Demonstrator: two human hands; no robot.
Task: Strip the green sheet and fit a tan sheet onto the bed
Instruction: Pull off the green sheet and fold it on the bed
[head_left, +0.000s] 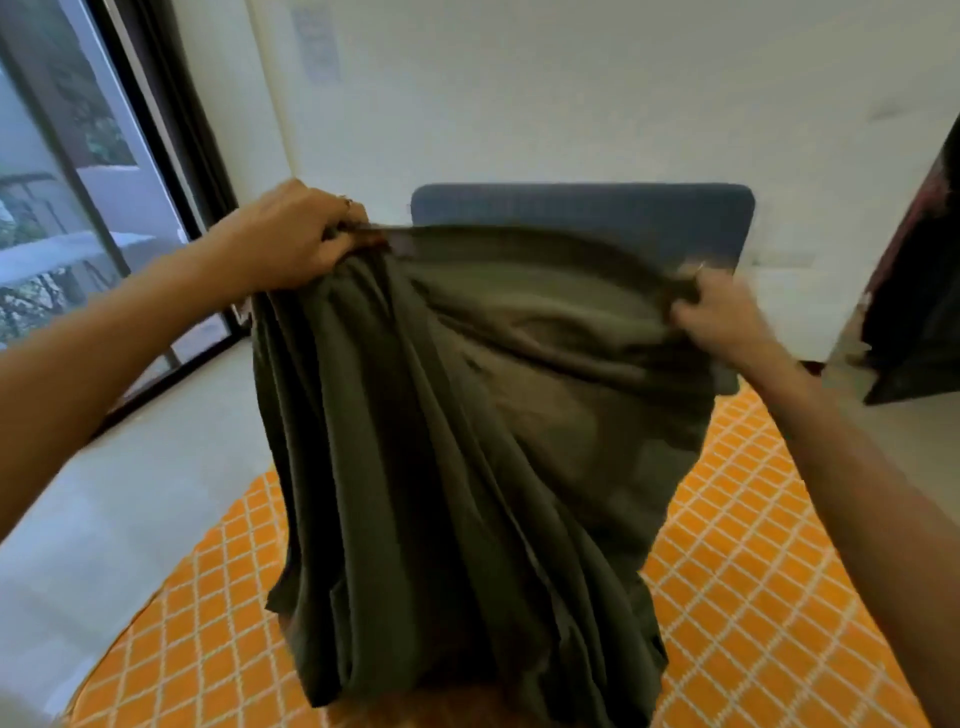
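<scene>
Green sheet (457, 441) | raised, gripped by left hand (291, 234) and right hand (717, 317)

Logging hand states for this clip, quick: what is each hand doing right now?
Left hand: closed, gripping the top edge of the green sheet.
Right hand: closed, gripping the same edge at the other end; blurred.

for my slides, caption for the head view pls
Left hand and right hand hold the green sheet above the orange mattress.
</scene>
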